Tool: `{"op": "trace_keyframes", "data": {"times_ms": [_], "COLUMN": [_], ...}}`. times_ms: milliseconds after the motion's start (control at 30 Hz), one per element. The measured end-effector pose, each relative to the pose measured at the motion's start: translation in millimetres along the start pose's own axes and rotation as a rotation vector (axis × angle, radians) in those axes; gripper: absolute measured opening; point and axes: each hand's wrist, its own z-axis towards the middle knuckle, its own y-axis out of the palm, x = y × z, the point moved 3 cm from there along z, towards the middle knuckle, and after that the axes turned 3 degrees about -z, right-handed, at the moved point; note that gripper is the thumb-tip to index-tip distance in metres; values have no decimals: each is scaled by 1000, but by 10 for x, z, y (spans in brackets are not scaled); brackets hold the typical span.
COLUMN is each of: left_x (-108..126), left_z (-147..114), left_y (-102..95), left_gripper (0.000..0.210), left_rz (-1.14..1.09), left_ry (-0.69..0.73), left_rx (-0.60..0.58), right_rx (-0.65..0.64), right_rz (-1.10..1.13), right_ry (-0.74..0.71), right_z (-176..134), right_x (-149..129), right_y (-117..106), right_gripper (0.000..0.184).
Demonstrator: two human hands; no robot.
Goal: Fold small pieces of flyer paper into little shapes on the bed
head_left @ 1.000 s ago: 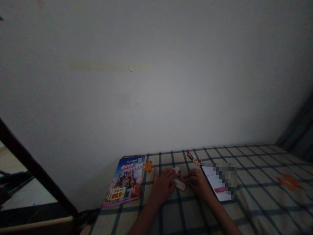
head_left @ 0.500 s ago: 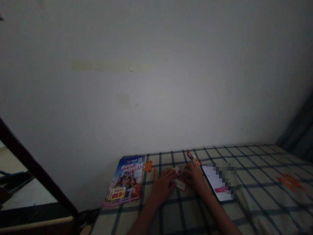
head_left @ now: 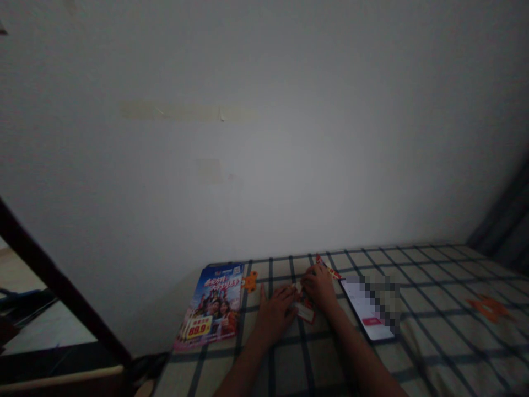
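Note:
A small red-and-white printed piece (head_left: 306, 313), paper or wrapper, lies on the checked cloth between my hands. My left hand (head_left: 276, 310) rests flat at its left side, thumb apart and fingertips on its edge. From the right, my right hand (head_left: 320, 288) bends its fingers down onto the upper part of the piece and appears to pinch it. The fingertips partly cover the piece, so its full shape is hidden. Just beyond the right hand is a narrow red-and-yellow strip (head_left: 329, 268).
Left of my hands lies a stack of colourful leaflets (head_left: 215, 303), with an orange cut-out shape (head_left: 249, 282) beside it. A lit phone (head_left: 367, 309) lies to the right. Farther right is another orange piece (head_left: 490, 307). A wall (head_left: 289, 165) rises behind the bed.
My right hand has shifted slightly up and left, its fingers now over the top of the printed piece. The left hand has stayed in place.

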Motion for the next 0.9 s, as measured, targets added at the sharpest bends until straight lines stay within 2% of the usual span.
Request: {"op": "trace_keyframes", "data": {"times_ms": [300, 467, 667, 900], "left_x": [-12, -8, 5, 12], "left_z": [8, 2, -11, -10], "left_y": [8, -2, 7, 2], "left_gripper": [44, 43, 44, 43], "left_rz": [-6, -26, 38, 2], "left_ry": [2, 5, 24, 24], "left_rx": [-10, -14, 15, 36], "right_rx": [5, 32, 68, 97], "right_rz": [-3, 15, 119, 169], "right_ry": [16, 31, -43, -116], "right_z": [54, 51, 80, 56], "right_x": [-7, -5, 89, 157], "right_y": [13, 92, 166, 170], "right_gripper": [9, 10, 10, 13]}}
